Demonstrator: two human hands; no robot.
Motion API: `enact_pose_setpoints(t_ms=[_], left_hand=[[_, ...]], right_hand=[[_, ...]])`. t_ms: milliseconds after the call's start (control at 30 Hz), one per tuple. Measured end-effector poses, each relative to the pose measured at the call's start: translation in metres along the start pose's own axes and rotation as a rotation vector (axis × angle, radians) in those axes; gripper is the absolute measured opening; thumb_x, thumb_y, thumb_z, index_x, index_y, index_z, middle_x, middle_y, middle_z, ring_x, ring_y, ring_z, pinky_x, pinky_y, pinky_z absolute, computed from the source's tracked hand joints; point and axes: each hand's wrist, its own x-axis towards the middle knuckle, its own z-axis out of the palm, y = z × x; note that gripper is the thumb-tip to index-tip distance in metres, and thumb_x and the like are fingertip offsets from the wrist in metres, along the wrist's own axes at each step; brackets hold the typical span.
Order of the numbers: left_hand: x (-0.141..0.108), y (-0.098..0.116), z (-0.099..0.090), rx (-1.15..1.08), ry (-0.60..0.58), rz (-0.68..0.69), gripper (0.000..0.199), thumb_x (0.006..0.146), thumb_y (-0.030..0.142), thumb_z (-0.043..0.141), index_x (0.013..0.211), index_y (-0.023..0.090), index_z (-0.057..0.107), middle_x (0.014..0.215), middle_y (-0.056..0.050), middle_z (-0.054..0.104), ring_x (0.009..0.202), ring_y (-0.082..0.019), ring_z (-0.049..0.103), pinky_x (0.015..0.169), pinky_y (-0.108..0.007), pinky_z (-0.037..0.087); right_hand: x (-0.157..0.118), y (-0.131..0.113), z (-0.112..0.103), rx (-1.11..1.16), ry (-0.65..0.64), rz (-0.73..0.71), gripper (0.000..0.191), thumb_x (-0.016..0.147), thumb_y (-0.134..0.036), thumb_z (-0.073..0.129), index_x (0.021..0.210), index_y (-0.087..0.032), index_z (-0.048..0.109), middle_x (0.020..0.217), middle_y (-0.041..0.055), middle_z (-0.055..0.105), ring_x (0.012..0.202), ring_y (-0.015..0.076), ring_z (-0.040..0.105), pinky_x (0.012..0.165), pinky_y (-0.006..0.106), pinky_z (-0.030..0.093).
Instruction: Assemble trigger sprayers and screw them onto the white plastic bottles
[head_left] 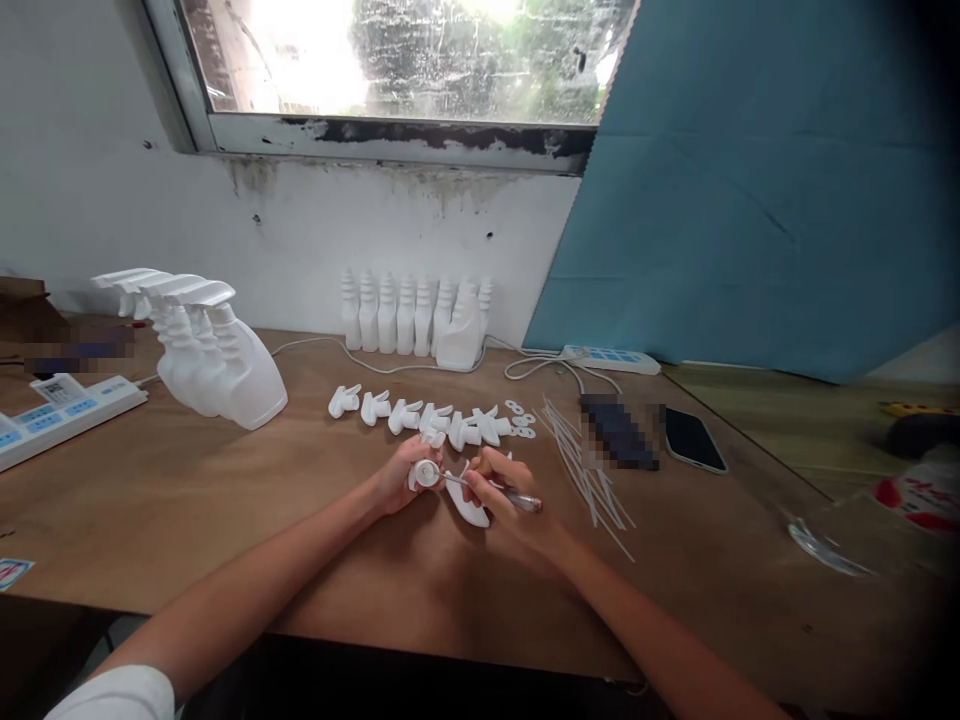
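Note:
My left hand (397, 477) is closed around a white spray trigger head (427, 474), its round cap opening turned toward me. In my right hand (510, 490) is a thin metal screwdriver-like tool (527, 501), its shaft pointing left and its tip at the cap opening. A white curved shroud piece (468, 503) lies on the table under my right hand, partly covered by it. Just beyond my hands runs a row of several white trigger heads (405, 416). Small white rings (523, 420) lie at the right end of that row.
Thin white tubes (589, 470) lie to the right, near a dark blurred object (619, 432) and a phone (694, 440). White bottles (401, 315) stand by the wall; assembled spray bottles (217, 350) stand left. Power strips (71, 415) and cables rest on the wooden table (187, 510).

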Motion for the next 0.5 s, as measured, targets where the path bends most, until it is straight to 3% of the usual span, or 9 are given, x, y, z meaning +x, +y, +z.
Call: enact_pose_setpoints(t_ms=[100,200,300,400,500], left_hand=[[-0.0002,-0.0024,0.0017,0.063,-0.002,-0.046,0.022,0.059,0.019,0.069,0.071,0.016,0.050,0.059,0.003,0.048,0.049,-0.009,0.045,0.045,-0.022,0.034],[-0.0006,-0.0018,0.0022,0.062,-0.001,-0.059,0.021,0.059,0.019,0.068,0.074,0.014,0.054,0.061,0.002,0.050,0.051,-0.009,0.047,0.046,-0.021,0.034],[-0.0007,0.0014,0.0009,0.017,0.042,-0.057,0.021,0.059,0.021,0.069,0.070,0.014,0.053,0.060,0.003,0.047,0.050,-0.006,0.043,0.045,-0.019,0.031],[0.0006,0.0036,-0.0008,-0.011,0.058,-0.065,0.020,0.060,0.021,0.069,0.069,0.014,0.052,0.058,0.004,0.044,0.047,-0.005,0.038,0.042,-0.018,0.027],[0.0031,0.0028,-0.0010,-0.012,0.094,-0.047,0.021,0.061,0.023,0.069,0.069,0.015,0.051,0.057,0.004,0.044,0.044,-0.004,0.033,0.038,-0.018,0.018]], right_hand=[[0.0029,-0.0007,-0.0043,0.038,-0.050,-0.040,0.023,0.095,-0.029,0.049,0.072,-0.022,0.052,0.070,0.0016,0.063,0.060,0.0145,0.058,0.055,0.027,0.046],[0.0052,-0.0025,-0.0068,-0.174,-0.149,-0.307,0.014,0.094,-0.022,0.048,0.100,-0.021,0.061,0.107,0.0086,0.069,0.094,0.0198,0.064,0.080,0.034,0.052],[0.0077,-0.0017,-0.0064,-0.478,-0.272,-0.593,0.033,0.094,-0.019,0.051,0.126,-0.022,0.056,0.136,0.0127,0.057,0.117,0.0243,0.058,0.094,0.043,0.049],[0.0098,0.0029,-0.0029,-0.637,-0.262,-0.732,0.034,0.094,-0.015,0.051,0.127,-0.020,0.056,0.138,0.0132,0.057,0.117,0.0245,0.059,0.092,0.043,0.051],[0.0095,0.0066,0.0006,-0.609,-0.191,-0.793,0.024,0.093,-0.013,0.053,0.114,-0.019,0.062,0.131,0.0130,0.063,0.107,0.0234,0.065,0.088,0.042,0.055]])
